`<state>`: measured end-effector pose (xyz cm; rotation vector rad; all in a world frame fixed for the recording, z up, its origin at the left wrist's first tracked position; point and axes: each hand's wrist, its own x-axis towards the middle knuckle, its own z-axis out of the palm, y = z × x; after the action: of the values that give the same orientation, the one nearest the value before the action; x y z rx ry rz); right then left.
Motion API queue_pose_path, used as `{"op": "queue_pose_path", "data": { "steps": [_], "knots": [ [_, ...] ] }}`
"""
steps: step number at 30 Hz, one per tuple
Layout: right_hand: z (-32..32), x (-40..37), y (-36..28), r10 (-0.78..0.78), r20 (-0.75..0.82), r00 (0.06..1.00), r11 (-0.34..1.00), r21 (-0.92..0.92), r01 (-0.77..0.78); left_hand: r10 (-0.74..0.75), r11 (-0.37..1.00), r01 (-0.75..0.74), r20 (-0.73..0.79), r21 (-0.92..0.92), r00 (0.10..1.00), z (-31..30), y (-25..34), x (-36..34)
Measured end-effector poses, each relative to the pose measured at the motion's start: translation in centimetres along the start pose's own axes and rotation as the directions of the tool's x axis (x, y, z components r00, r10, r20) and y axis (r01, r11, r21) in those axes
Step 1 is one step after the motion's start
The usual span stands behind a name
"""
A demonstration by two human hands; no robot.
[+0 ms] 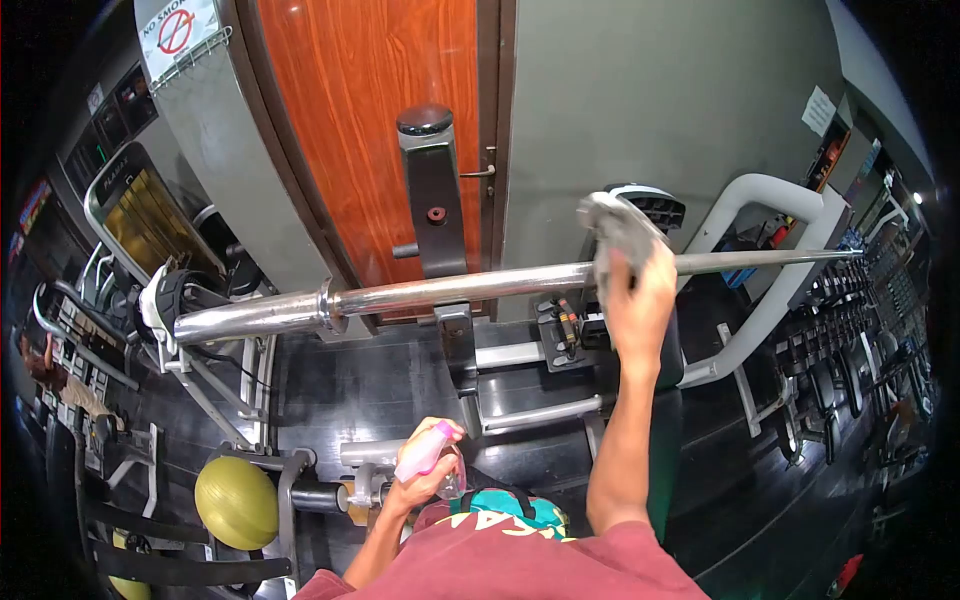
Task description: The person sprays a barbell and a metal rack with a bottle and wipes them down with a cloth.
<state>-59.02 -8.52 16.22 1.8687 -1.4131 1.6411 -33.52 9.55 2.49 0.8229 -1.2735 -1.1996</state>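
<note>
My right hand point(640, 300) is closed on a grey cloth point(612, 228) and presses it over the chrome barbell point(450, 290), which runs from nine to three o'clock in front of me. My left hand point(415, 488), low at six o'clock, grips a pink spray bottle point(425, 452). To wipe well, I reckon the cloth should wrap the bar fully, under firm, even pressure. A yellow exercise ball point(235, 500) sits at seven o'clock.
</note>
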Motion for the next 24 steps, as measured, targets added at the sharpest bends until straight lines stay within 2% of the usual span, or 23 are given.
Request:
{"op": "queue_pose_path", "data": {
  "steps": [1, 2, 3, 4, 5, 7, 9, 11, 14, 15, 18, 19, 21, 22, 23, 24],
  "knots": [
    [0.7, 0.8, 0.0, -0.106, 0.060, 0.993, 0.975, -0.191, 0.116, -0.013, 1.000, 0.013, -0.014, 0.003, 1.000, -0.1, 0.0, -0.1],
    [0.8, 1.2, -0.3, -0.109, 0.060, 0.992, 0.975, -0.186, 0.118, -0.011, 1.000, 0.011, -0.018, 0.005, 1.000, -0.2, 0.1, -0.3],
    [0.7, 1.7, -0.8, -0.038, 0.263, 0.964, 0.964, -0.244, 0.105, -0.007, 0.998, 0.008, -0.018, 0.055, 1.000, -0.3, 0.3, -0.5],
    [0.6, 2.1, -1.2, 0.043, 0.449, 0.893, 0.947, -0.302, 0.106, -0.001, 0.994, 0.003, -0.018, 0.105, 1.000, -0.3, 0.3, -0.6],
    [0.6, 2.1, -1.7, 0.038, 0.449, 0.893, 0.948, -0.298, 0.110, 0.003, 0.994, -0.001, -0.022, 0.106, 1.000, -0.3, 0.2, -0.8],
    [0.4, 1.2, -3.0, -0.024, 0.376, 0.926, 0.916, -0.363, 0.171, 0.005, 1.000, -0.006, -0.084, -0.014, 0.996, -0.4, -0.2, -1.3],
    [0.7, 0.0, -5.3, -0.107, 0.381, 0.919, 0.898, -0.359, 0.253, 0.011, 1.000, -0.012, -0.108, -0.007, 0.994, -0.6, -0.2, -1.5],
    [1.0, -0.9, -7.5, -0.148, 0.368, 0.918, 0.913, -0.306, 0.270, 0.013, 1.000, -0.014, -0.129, -0.008, 0.992, -0.5, -0.4, -1.8],
    [1.1, -1.6, -9.8, -0.189, 0.425, 0.885, 0.966, -0.082, 0.246, 0.024, 1.000, -0.026, -0.151, -0.009, 0.988, -0.5, -0.5, -1.6],
    [1.0, -2.2, -10.4, -0.226, 0.481, 0.847, 0.974, 0.084, 0.212, 0.031, 0.998, -0.039, -0.160, -0.047, 0.987, -0.4, -0.6, -1.5],
    [0.6, -2.9, -11.3, -0.144, 0.560, 0.816, 0.975, 0.221, 0.021, 0.045, 0.996, -0.057, -0.171, -0.069, 0.984, -0.2, -0.6, -1.8],
    [0.5, -2.4, -10.4, -0.151, 0.558, 0.816, 0.974, 0.225, 0.026, 0.060, 0.996, -0.071, -0.175, -0.053, 0.983, -0.1, -0.6, -1.7],
    [0.2, -1.8, -8.4, -0.102, 0.407, 0.908, 0.905, 0.417, -0.085, 0.077, 0.995, -0.089, -0.195, -0.051, 0.978, -0.1, -0.5, -1.7],
    [-0.4, -0.9, -8.3, -0.047, 0.319, 0.947, 0.827, 0.544, -0.142, 0.088, 0.994, -0.100, -0.208, -0.052, 0.974, 0.0, -0.5, -1.9],
    [-0.9, -0.2, -7.9, -0.001, 0.193, 0.981, 0.838, 0.536, -0.104, 0.082, 0.994, -0.095, -0.212, -0.053, 0.974, 0.0, -0.7, -2.1],
    [-0.7, 0.3, -7.1, -0.021, 0.037, 0.999, 0.843, 0.538, -0.002, 0.073, 0.996, -0.082, -0.202, -0.035, 0.977, -0.2, -0.9, -2.3]
  ]
}}
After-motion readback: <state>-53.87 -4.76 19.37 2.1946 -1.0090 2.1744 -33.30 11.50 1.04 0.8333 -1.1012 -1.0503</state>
